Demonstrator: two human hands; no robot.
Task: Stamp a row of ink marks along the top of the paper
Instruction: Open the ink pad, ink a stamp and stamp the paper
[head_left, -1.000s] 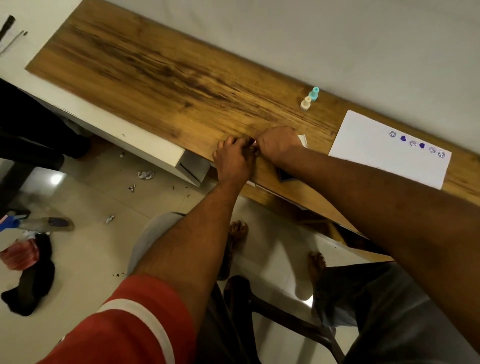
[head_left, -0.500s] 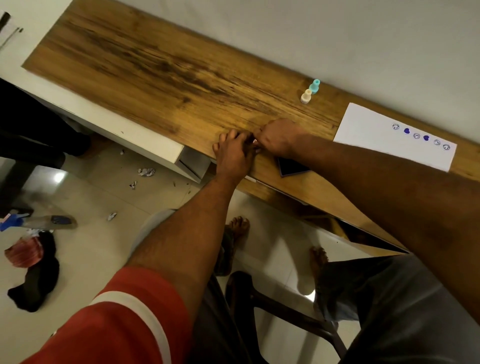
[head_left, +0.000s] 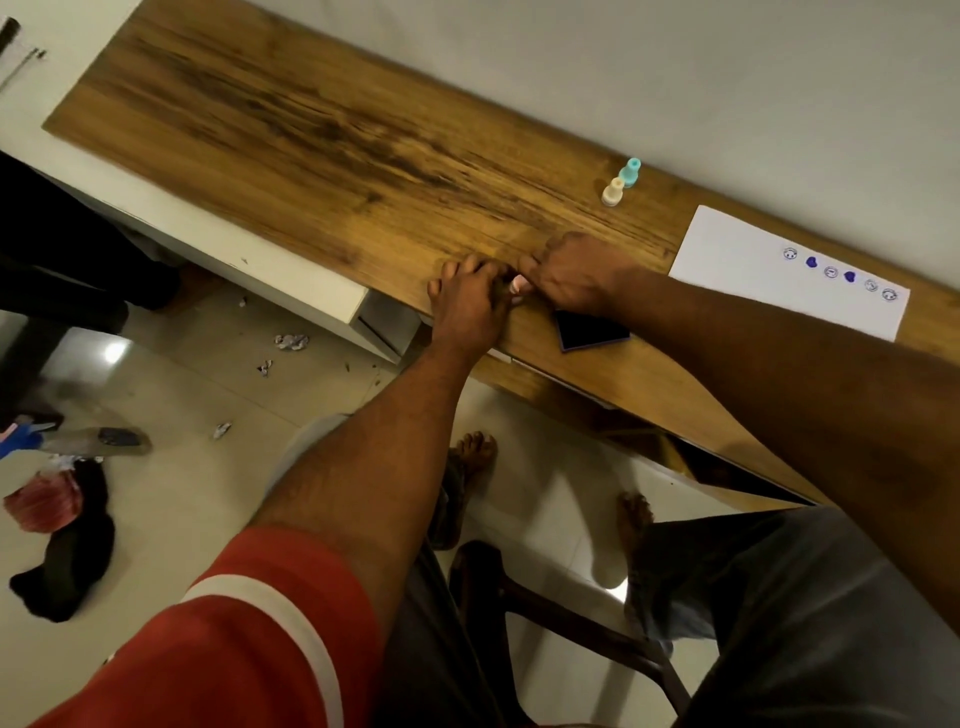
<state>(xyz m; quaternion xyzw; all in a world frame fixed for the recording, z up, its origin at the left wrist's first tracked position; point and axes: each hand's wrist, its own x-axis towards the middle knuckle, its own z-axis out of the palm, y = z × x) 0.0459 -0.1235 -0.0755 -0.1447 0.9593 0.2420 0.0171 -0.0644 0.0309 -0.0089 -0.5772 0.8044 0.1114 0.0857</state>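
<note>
- Wood-grain desk (head_left: 322, 135) ran along a pale wall, tiled floor (head_left: 171, 499) below it.
- White paper (head_left: 737, 260) lay at the desk's right end, six blue marks (head_left: 831, 272) in a row near its far edge.
- Left hand (head_left: 470, 306) and right hand (head_left: 574, 273) met at the near edge, fingers curled around a small pinkish stamp (head_left: 518, 284) between them.
- Dark ink pad (head_left: 592, 330) sat just beside the right wrist.
- Two little stamps, teal (head_left: 630, 172) and cream (head_left: 613, 191), stood touching, well back.

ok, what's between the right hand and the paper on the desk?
Head view: only bare wood lies between the right hand and the paper. The ink pad sits nearer the desk edge, the two small stamps toward the wall.
</note>
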